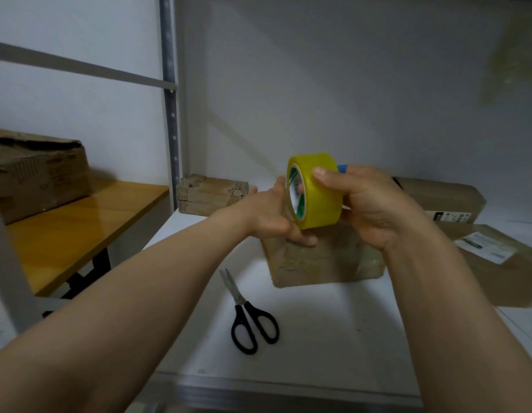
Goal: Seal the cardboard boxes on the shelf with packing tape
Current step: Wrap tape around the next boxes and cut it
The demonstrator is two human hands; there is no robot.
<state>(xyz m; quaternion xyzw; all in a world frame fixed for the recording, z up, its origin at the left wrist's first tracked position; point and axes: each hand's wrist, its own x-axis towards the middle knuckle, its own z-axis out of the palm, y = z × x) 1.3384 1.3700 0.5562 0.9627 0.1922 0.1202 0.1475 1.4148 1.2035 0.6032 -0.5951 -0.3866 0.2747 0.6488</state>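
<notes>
Tape roll (315,192), the yellowish see-through packing kind, is up in the air between both hands, right above a small brown box (324,260) that sits mid-way on the white shelf (318,338). Right hand (369,210) has it clamped, thumb on the outer face and fingers wrapped round the back. Left hand (270,216) is curled onto the near rim with a finger poking into the core and the thumb underneath, looks to me like hunting for the loose end, but I can't actually see any end peeled up. That's where I'd worry: clear tape hides its edge, so it could split into a sliver or snap back onto the roll. The box looks light and a bit crumpled, so a hard pull once it's stuck down might drag it along the shelf. And the scissors (250,314) are lying closed in front of the box with both hands busy, so the strip could fold on itself while one hand lets go to grab them. Three more boxes (440,198) sit further back and off to the sides.
</notes>
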